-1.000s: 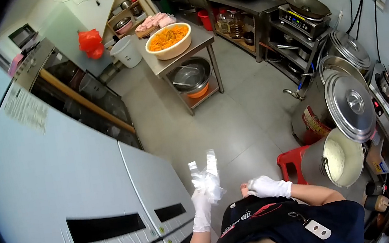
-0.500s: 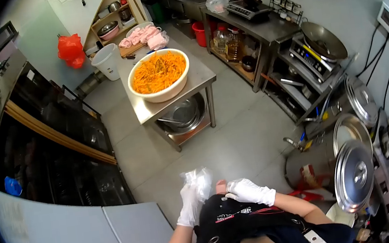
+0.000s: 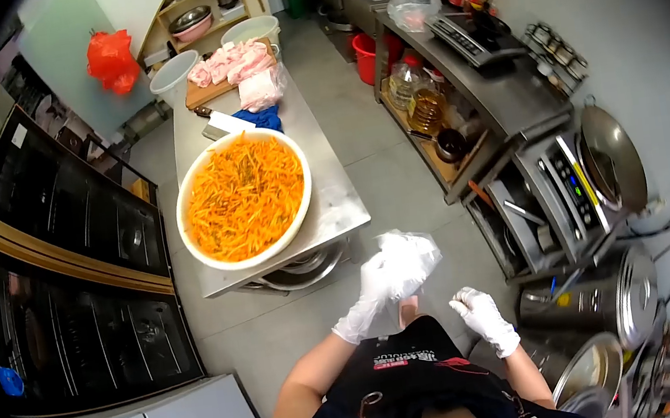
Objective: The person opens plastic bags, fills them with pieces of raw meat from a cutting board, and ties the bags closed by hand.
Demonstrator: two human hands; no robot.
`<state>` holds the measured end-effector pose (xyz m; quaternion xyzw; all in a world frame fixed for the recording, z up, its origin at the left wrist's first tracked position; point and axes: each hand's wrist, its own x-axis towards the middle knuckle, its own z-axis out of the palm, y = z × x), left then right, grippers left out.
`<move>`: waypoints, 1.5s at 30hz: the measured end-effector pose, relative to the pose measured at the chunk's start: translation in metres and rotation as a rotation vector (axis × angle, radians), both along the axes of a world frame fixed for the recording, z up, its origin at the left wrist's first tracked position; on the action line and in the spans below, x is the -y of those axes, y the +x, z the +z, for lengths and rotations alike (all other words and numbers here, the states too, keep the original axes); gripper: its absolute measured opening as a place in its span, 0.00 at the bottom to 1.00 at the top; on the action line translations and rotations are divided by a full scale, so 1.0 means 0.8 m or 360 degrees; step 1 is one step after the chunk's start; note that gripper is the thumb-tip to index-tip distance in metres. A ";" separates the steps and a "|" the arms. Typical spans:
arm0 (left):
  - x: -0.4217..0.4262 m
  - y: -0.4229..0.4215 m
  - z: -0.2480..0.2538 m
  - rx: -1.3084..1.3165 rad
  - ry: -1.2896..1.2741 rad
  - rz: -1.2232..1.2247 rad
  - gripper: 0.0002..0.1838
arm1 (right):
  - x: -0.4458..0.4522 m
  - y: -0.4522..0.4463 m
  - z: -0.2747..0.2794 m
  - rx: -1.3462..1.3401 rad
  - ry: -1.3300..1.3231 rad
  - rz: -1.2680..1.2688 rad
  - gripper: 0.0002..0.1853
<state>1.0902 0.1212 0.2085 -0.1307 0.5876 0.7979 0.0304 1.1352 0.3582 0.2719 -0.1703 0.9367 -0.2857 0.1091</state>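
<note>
My left hand (image 3: 378, 288), in a white glove, is closed round a crumpled clear plastic bag (image 3: 409, 260) held out in front of my apron. My right hand (image 3: 483, 316), gloved as well, hangs apart from it on the right; its fingers are curled in and no thing shows in them. Nearest to the bag is a steel table (image 3: 334, 201) bearing a big white basin (image 3: 308, 180) full of shredded orange carrot (image 3: 244, 195). Behind the basin lie a cleaver (image 3: 229, 123) and a blue cloth (image 3: 262, 119).
Pale raw meat (image 3: 235, 63) rests on a wooden board (image 3: 206, 95) at the table's far end. Oven-like dark cabinets (image 3: 88, 326) line the left. Along the right stand a steel counter (image 3: 506, 93), an induction cooker with a wok (image 3: 611, 156), and large steel pots (image 3: 588, 302).
I have come closer to the table, and the basin looks larger. My left hand has risen forward with the bag. My right hand has moved away from my apron to the right.
</note>
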 end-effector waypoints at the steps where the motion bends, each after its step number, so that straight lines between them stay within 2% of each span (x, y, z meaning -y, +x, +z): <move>1: -0.003 -0.033 -0.008 0.0145 -0.0005 0.0077 0.11 | -0.006 -0.041 0.005 -0.0016 0.0022 0.0073 0.10; 2: -0.004 -0.063 -0.012 0.0289 -0.0012 0.0153 0.12 | -0.008 -0.084 0.012 -0.0033 0.0038 0.0146 0.10; 3: -0.008 -0.090 -0.011 0.0253 0.0164 0.0318 0.12 | -0.004 -0.127 0.021 -0.0051 0.0049 0.0217 0.10; 4: -0.005 -0.114 -0.002 0.0238 0.0070 0.0335 0.12 | 0.003 -0.165 0.030 -0.0043 0.0032 0.0299 0.10; 6: 0.007 -0.154 -0.025 0.0187 -0.0145 0.0461 0.13 | 0.020 -0.243 0.047 -0.0032 0.0021 0.0482 0.10; 8: 0.015 -0.189 0.006 0.0286 0.0007 0.0689 0.13 | 0.049 -0.318 0.050 -0.0003 -0.0055 0.0647 0.10; 10: 0.021 -0.221 0.069 0.0432 0.0246 0.0942 0.13 | 0.083 -0.393 0.051 0.0029 -0.0190 0.0782 0.09; 12: 0.033 -0.258 0.076 0.0314 0.0171 0.1020 0.12 | 0.118 -0.470 0.032 0.0033 -0.0220 0.0815 0.09; 14: 0.050 -0.289 0.032 0.0197 0.0086 0.1072 0.12 | 0.148 -0.523 0.005 0.0067 -0.0296 0.0792 0.10; 16: 0.065 -0.331 -0.007 0.0062 -0.0505 0.1127 0.12 | 0.180 -0.579 -0.008 0.0105 -0.0398 0.0731 0.12; 18: 0.066 -0.358 -0.016 0.0136 -0.0495 0.1152 0.12 | 0.200 -0.621 -0.017 0.0195 -0.0264 0.0793 0.14; 20: 0.091 -0.393 0.002 0.0281 0.0034 0.1149 0.13 | 0.233 -0.670 -0.023 0.0162 -0.0150 0.0906 0.14; 21: 0.097 -0.406 0.004 0.0234 0.0031 0.1205 0.12 | 0.250 -0.689 -0.023 0.0104 -0.0087 0.0992 0.14; 25: 0.110 -0.422 0.034 0.0398 0.0037 0.1364 0.12 | 0.352 -0.740 -0.036 -0.0231 -0.0324 0.1645 0.15; 26: 0.115 -0.420 0.035 0.0414 -0.0111 0.1394 0.13 | 0.388 -0.744 -0.041 -0.0294 -0.0415 0.1818 0.16; 27: 0.121 -0.414 0.033 0.0437 -0.0257 0.1423 0.14 | 0.431 -0.744 -0.059 -0.0358 -0.0292 0.2075 0.17; 28: 0.120 -0.412 0.030 0.0467 -0.0399 0.1453 0.15 | 0.464 -0.738 -0.053 -0.0498 -0.0562 0.2234 0.17; 29: 0.108 -0.418 0.010 0.0411 0.0041 0.1667 0.13 | 0.492 -0.729 -0.049 -0.0625 -0.0847 0.2383 0.17; 31: 0.121 -0.432 0.082 0.0504 0.0131 0.1733 0.13 | 0.532 -0.706 -0.067 -0.0858 -0.0628 0.2454 0.17; 32: 0.124 -0.433 0.083 0.0566 -0.0245 0.1713 0.13 | 0.548 -0.698 -0.076 -0.0976 -0.0528 0.2499 0.17; 33: 0.127 -0.435 0.084 0.0655 -0.0624 0.1703 0.14 | 0.564 -0.694 -0.082 -0.0916 -0.0260 0.2639 0.23; 34: 0.130 -0.448 0.084 0.0754 -0.0462 0.1797 0.15 | 0.581 -0.694 -0.083 -0.0875 0.0011 0.2772 0.31; 35: 0.132 -0.463 0.084 0.0847 -0.0291 0.1886 0.15 | 0.592 -0.702 -0.084 -0.0986 -0.0103 0.2844 0.18; 36: 0.131 -0.477 0.066 0.0888 -0.0166 0.2027 0.15 | 0.608 -0.715 -0.074 -0.0876 -0.0053 0.2991 0.17; 37: 0.128 -0.490 0.047 0.0920 -0.0042 0.2177 0.15 | 0.621 -0.727 -0.097 -0.0760 -0.0243 0.2906 0.16; 38: 0.124 -0.499 -0.020 0.0902 0.0013 0.2377 0.15 | 0.635 -0.737 -0.120 -0.0634 -0.0424 0.2809 0.15; 39: 0.117 -0.507 -0.054 0.0891 0.0070 0.2566 0.15 | 0.646 -0.748 -0.126 0.0013 -0.0603 0.2458 0.14; 40: 0.136 -0.532 -0.040 0.0702 0.0333 0.2843 0.14 | 0.653 -0.757 -0.130 0.0632 -0.0701 0.2040 0.13; 41: 0.165 -0.566 -0.027 0.0492 0.0610 0.3182 0.13 | 0.668 -0.764 -0.127 0.0846 -0.0819 0.1894 0.14; 42: 0.180 -0.575 -0.050 0.0417 0.0596 0.3363 0.12 | 0.680 -0.771 -0.115 0.1004 -0.0950 0.1658 0.14; 45: 0.235 -0.597 -0.035 0.0639 0.0338 0.3469 0.15 | 0.691 -0.786 -0.098 0.1083 -0.0651 0.1714 0.16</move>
